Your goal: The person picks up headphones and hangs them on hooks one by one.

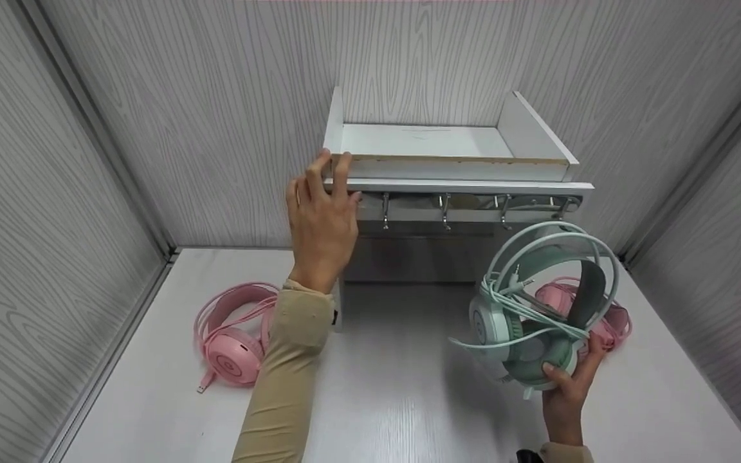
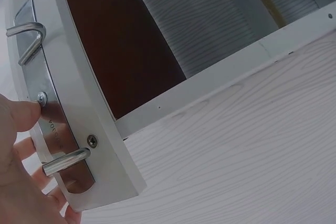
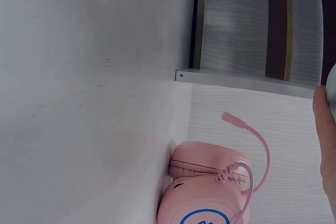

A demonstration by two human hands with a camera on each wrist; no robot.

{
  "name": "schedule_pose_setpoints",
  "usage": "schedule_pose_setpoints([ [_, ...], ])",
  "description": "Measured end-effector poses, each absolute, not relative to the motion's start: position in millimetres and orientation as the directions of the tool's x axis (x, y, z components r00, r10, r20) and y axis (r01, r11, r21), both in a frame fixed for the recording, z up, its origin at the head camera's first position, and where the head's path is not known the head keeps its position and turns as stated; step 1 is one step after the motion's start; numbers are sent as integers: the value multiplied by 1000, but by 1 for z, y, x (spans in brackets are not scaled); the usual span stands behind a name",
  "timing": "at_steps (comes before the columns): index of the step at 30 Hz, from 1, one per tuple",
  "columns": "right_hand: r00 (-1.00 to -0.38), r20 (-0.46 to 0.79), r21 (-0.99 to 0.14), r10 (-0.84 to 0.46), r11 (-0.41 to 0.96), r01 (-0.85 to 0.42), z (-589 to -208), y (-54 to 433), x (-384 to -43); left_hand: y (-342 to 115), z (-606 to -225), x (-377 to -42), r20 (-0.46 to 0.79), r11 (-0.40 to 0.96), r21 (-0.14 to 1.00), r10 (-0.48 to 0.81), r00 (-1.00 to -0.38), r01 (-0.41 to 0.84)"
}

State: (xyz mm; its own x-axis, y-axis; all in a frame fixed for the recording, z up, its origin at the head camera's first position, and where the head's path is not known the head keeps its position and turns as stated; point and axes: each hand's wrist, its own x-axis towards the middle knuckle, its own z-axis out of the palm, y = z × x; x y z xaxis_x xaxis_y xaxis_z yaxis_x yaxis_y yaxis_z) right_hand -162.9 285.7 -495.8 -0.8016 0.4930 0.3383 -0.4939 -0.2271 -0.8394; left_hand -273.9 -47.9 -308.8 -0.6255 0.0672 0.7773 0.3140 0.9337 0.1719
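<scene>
My left hand [image 1: 322, 225] grips the left front corner of a white shelf [image 1: 454, 170], fingers over the top edge. In the left wrist view its thumb [image 2: 23, 115] presses on the metal hook rail [image 2: 52, 124] by a screw. On the right, my right hand [image 1: 567, 389] holds a mint-green headset [image 1: 491, 325] by an ear cup, thumb on the cushion. The headset is raised in front of the shelf's right end, its cable looped in a bundle across the headband. Only part of that hand shows at the edge of the right wrist view.
Several metal hooks [image 1: 446, 212] line the shelf front. A pink headset [image 1: 232, 360] lies on the white table [image 1: 145, 405] beside my left forearm. Another pink headset [image 3: 205, 198] lies at the right, partly behind the green one. Grey wood-grain panels [image 1: 229, 83] enclose the table.
</scene>
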Motion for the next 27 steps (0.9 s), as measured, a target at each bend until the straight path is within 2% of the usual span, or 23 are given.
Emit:
schedule_pose_setpoints([
  [15, -824, 312, -870, 473, -206, -448, -498, 285, -162, -45, -309, -276, 787, 941, 148, 74, -613, 304],
  [20, -842, 313, -908, 440, -121, -401, -497, 293, -168, -46, -310, -275, 793, 941, 152, 66, -605, 303],
  [27, -832, 344, -920, 436, -20, -391, -494, 308, -179, -47, -309, -275, 787, 941, 152, 70, -613, 302],
])
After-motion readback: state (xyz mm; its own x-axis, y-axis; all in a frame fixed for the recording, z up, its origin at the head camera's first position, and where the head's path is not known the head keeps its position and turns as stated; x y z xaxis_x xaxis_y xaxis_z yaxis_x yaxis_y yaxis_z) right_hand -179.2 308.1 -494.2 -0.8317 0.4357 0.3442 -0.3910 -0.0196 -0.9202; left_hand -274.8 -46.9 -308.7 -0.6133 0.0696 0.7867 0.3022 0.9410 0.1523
